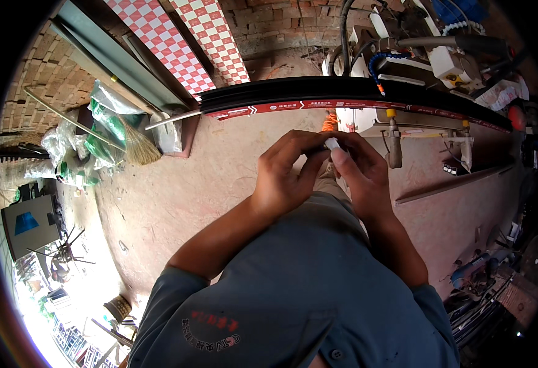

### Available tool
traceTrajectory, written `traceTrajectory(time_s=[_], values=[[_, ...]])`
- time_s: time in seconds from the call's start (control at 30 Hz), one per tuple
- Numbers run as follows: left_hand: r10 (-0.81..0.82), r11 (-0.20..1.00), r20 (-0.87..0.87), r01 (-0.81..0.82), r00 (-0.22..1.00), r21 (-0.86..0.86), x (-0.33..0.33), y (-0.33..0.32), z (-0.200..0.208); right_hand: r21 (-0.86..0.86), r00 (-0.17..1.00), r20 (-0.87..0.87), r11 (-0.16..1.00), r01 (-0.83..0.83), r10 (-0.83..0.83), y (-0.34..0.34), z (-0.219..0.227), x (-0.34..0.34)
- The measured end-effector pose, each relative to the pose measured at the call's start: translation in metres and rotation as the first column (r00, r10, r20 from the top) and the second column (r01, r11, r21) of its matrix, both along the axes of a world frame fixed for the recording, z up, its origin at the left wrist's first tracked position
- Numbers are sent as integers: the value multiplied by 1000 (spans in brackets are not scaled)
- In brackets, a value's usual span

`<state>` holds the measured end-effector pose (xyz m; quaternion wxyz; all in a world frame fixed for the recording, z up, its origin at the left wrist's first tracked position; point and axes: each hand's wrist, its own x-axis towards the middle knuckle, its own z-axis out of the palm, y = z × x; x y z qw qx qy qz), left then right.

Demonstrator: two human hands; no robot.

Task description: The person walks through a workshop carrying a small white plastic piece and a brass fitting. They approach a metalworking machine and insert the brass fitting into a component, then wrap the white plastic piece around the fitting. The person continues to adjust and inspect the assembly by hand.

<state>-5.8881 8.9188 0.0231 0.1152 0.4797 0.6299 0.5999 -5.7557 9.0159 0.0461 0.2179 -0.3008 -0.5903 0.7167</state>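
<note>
In front of my chest, my left hand (pixel 287 167) and my right hand (pixel 364 173) come together with fingers bent and tips almost meeting. Between them they pinch a small whitish piece (pixel 332 144). Its kind is too small to make out, and the fingers cover part of it. Just beyond my hands runs a bundle of long black profiles (pixel 293 92), with a red printed strip (pixel 263 108) along its near side. My fingertips appear close to this bundle; whether they touch it I cannot tell.
A machine bench (pixel 367 116) with hoses and brass-coloured fittings (pixel 393 138) stands beneath the bundle's right part. Checkered red-and-white boards (pixel 161 43) lean at the far left, near a straw broom (pixel 140 144) and plastic bags (pixel 66 144). Tools and metal parts crowd the right edge.
</note>
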Motion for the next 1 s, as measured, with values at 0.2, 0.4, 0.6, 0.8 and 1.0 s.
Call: traceTrajectory(time_s=[0.2,0.4,0.6,0.8,1.0], values=[[51,998,116,-56,992,35,-1,2,2,-108,997,52,993,-43,49,1,2,5],[67,996,117,-74,991,48,-3,4,-3,103,999,-33,995,-9,12,-9,-1,1],[33,999,79,-34,996,11,-4,3,-2,152,997,-81,988,29,-16,-9,-7,5],[45,999,-98,-47,994,-18,-2,-1,3,169,990,-143,985,41,-17,-17,-2,3],[65,997,1,-65,998,48,0,1,1,197,984,-173,978,70,-35,-16,-6,1]])
